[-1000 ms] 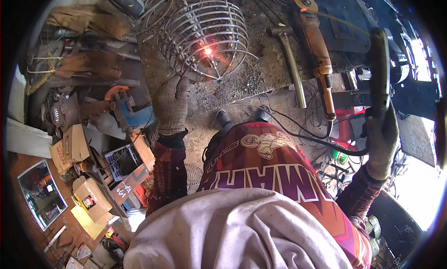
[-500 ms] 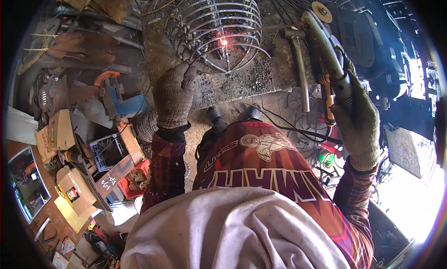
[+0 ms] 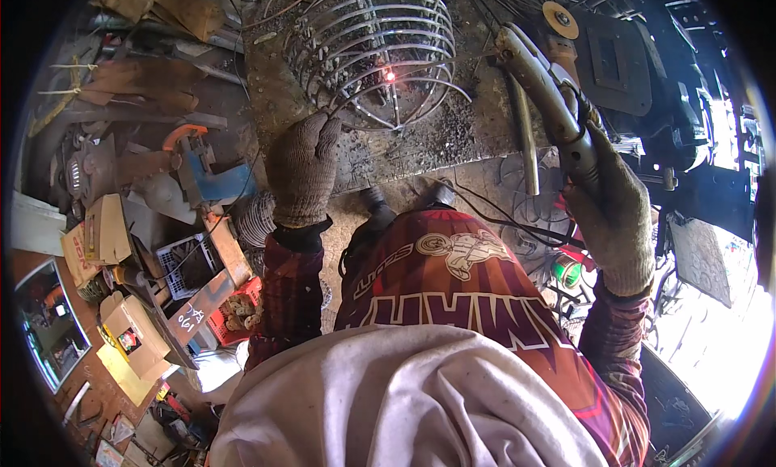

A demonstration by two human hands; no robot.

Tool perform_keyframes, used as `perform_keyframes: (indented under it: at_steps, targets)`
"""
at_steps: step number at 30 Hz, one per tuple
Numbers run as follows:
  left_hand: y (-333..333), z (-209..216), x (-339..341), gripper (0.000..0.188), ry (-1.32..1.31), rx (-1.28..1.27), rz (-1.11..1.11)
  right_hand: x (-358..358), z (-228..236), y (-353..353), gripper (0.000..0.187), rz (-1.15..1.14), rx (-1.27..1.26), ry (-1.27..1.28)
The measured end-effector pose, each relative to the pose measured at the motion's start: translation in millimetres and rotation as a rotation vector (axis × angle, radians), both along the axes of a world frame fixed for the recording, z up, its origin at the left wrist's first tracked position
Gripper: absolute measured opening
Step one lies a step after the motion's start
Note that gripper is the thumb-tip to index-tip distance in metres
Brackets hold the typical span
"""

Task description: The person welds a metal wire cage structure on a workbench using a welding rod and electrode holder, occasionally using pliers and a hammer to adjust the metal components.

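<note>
A round cage of bent metal rods [image 3: 380, 40] lies on the dirty worktable [image 3: 356, 170] in front of me, with a small red-hot spot [image 3: 390, 76] glowing on it. My left hand [image 3: 303, 172], in a knitted glove, is closed at the cage's near left, its fingertips on the end of a curved rod. In my gloved right hand [image 3: 616, 216] is a welding electrode holder [image 3: 540, 87], gripped by its handle. From its tip a thin electrode points left toward the cage. The holder covers the head of a hammer [image 3: 525, 144].
An angle grinder with a tan disc [image 3: 560, 19] lies at the far right of the table. A blue vise or clamp [image 3: 214, 180] stands left of my left hand. Cardboard boxes [image 3: 133, 338] and a white crate [image 3: 186, 265] sit further left. Cables [image 3: 501, 216] hang below the table edge.
My right hand and the electrode holder have shifted left, now covering the hammer's head. My left hand and the cage stay nearly in place, and the red spot still glows.
</note>
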State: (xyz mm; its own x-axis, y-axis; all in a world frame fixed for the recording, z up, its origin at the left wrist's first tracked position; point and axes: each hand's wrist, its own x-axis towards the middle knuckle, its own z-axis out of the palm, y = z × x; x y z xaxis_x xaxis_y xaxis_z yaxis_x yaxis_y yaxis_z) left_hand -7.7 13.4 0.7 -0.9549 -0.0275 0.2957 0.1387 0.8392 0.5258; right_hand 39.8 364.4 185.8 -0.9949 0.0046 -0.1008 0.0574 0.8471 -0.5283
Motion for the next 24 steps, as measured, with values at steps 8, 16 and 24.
perform_keyframes:
  at_steps: [8, 16, 24]
  targets:
    - [4, 5, 0, 0.027, -0.021, -0.015, 0.014, -2, 0, 3, 0.075, 0.04, 0.001, -0.045]
    - [-6, -3, 7, 0.028, 0.05, -0.052, -0.021, -6, 6, -7, 0.067, 0.097, -0.079, 0.016]
    - [-9, -17, 13, 0.028, 0.11, -0.104, -0.041, -6, 3, -2, 0.063, 0.1, -0.061, 0.02]
